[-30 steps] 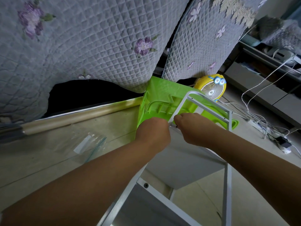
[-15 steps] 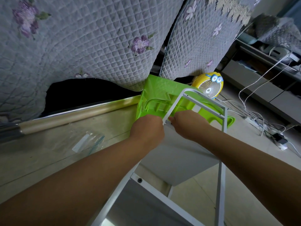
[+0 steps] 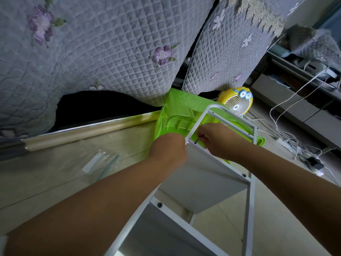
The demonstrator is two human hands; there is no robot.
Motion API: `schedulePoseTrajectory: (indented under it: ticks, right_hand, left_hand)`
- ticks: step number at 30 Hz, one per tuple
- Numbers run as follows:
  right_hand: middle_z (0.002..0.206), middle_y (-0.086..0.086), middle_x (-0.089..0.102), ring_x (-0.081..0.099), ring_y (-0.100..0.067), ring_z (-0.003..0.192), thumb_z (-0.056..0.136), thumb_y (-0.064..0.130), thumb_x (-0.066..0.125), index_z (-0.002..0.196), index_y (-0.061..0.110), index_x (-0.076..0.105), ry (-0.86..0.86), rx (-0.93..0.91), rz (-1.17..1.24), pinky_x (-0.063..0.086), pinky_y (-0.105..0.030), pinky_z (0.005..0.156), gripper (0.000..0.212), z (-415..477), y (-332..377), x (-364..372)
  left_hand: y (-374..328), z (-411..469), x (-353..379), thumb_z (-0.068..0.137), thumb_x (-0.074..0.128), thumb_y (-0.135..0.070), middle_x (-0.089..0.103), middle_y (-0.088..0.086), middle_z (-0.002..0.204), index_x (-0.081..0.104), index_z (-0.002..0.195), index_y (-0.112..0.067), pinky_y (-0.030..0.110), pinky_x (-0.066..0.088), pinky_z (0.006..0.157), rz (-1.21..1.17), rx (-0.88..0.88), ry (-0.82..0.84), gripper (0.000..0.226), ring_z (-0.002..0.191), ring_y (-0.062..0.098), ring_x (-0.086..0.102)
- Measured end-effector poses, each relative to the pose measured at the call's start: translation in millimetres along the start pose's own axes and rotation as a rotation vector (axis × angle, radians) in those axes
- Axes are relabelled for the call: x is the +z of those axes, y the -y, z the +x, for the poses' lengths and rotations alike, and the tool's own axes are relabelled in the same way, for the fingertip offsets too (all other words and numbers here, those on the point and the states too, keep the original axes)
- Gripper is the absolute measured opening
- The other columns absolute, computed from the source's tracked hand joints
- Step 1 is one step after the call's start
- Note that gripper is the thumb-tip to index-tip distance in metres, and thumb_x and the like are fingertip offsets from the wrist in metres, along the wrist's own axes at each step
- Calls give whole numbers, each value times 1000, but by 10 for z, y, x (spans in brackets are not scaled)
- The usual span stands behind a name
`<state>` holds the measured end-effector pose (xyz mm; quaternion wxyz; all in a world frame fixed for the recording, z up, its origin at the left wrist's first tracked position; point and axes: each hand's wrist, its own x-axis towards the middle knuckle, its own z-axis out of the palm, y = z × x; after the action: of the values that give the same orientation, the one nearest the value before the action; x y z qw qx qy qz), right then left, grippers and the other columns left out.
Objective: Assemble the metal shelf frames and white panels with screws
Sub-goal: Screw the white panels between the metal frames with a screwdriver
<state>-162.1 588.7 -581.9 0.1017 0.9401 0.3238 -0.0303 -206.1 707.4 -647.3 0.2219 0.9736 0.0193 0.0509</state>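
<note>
**At the Frame's Upper Left Corner**

Noted, nearest, a lower white panel [image 3: 147, 231] and a near screw [image 3: 159, 204] in the white metal frame [image 3: 250, 200], upright on the pale floor [image 3: 46, 182]. Found an upper white panel [image 3: 195, 180] beyond it, under a crossbar with a far screw [image 3: 244, 175] at its right end.

Clenched the left hand [image 3: 168, 147] against the frame's left upright, knuckles to the camera, fingers hidden. Could not tell what it grasped. Pinched a slim dark tool [image 3: 198, 138] in the right hand [image 3: 217, 143], tip at a hole in the crossbar, just beside the left hand.

Saw a clear zip bag [image 3: 100, 161] flat on the floor to the left. Saw, behind the frame, a green plastic piece [image 3: 175, 111] and a yellow Minion fan [image 3: 238, 103] by the floor's far edge, below a quilted floral cover [image 3: 110, 43]. Made out white cables [image 3: 276, 111] trailing at the floor's right edge.
</note>
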Motion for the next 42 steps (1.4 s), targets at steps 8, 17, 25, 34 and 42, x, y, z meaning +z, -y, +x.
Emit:
schedulePoseTrajectory:
  ticks: [8,17,25,34,42]
  right_hand:
    - [108,-8,59,54,-27,100,92,10,42,107,10,56,-24,-25,-41,41,-32,77,20,-10,26,50]
    - [108,-7,57,54,-26,99,92,7,42,105,9,54,-16,-45,-90,36,-27,70,18,43,30,76]
    - [97,-13,59,55,-32,91,91,8,44,98,4,57,-105,-24,75,40,-34,72,15,-28,-51,190]
    - [104,-10,59,54,-28,96,92,7,41,101,8,54,-28,-71,-34,39,-32,74,16,25,-73,124]
    - [95,-16,59,60,-34,85,95,16,44,101,2,54,-82,-172,-241,29,-29,59,18,-106,-108,106]
  left_hand:
    - [-1,-12,-6,95,36,-16,60,15,110,59,110,-6,29,31,67,-13,2,-10,29,101,34,56]
    - [7,9,16,93,37,-11,60,15,109,58,107,-3,30,30,67,-14,17,3,26,101,33,56]
    - [83,70,97,92,45,-26,62,17,101,64,105,-6,36,45,74,-473,-63,55,31,93,32,57]
    - [52,38,99,72,54,-22,61,15,69,70,89,-3,37,43,57,-593,-50,10,30,62,24,49]
    - [-3,37,109,79,57,-15,68,12,81,72,94,-10,35,49,67,-519,-47,-18,22,79,28,62]
